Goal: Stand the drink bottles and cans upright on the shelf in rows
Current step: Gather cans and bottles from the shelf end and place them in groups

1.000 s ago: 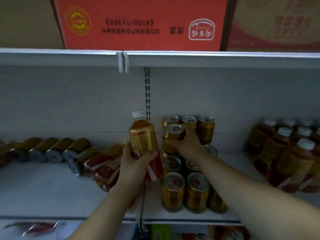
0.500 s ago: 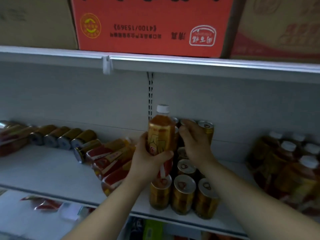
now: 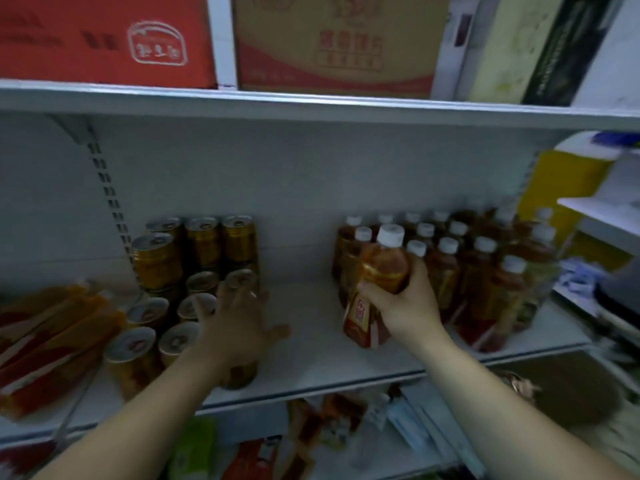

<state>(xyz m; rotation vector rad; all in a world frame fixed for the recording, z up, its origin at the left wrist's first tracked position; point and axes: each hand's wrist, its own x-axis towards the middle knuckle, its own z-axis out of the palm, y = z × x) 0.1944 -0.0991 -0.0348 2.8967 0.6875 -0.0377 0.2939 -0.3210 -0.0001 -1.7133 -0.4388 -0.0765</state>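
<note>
My right hand [image 3: 405, 306] grips an amber tea bottle [image 3: 384, 268] with a white cap and a red label. It holds the bottle slightly tilted, just above the white shelf [image 3: 311, 348], at the left edge of a block of upright bottles [image 3: 485, 271]. My left hand [image 3: 235, 320], blurred, hovers with fingers spread over the right side of the gold cans [image 3: 157, 261]. The cans stand upright in rows, some stacked two high. Several more bottles [image 3: 52, 334] lie on their sides at the far left.
A bare strip of shelf separates the cans from the upright bottles. The shelf above carries a red carton [image 3: 104, 39] and a brown carton [image 3: 332, 43]. Packaged goods [image 3: 311, 438] fill the shelf below. Another white rack [image 3: 602, 216] stands at the right.
The bottle passed from my left hand to my right hand and moved right to the upright bottles. My left hand now hovers over the cans. The view swung right.
</note>
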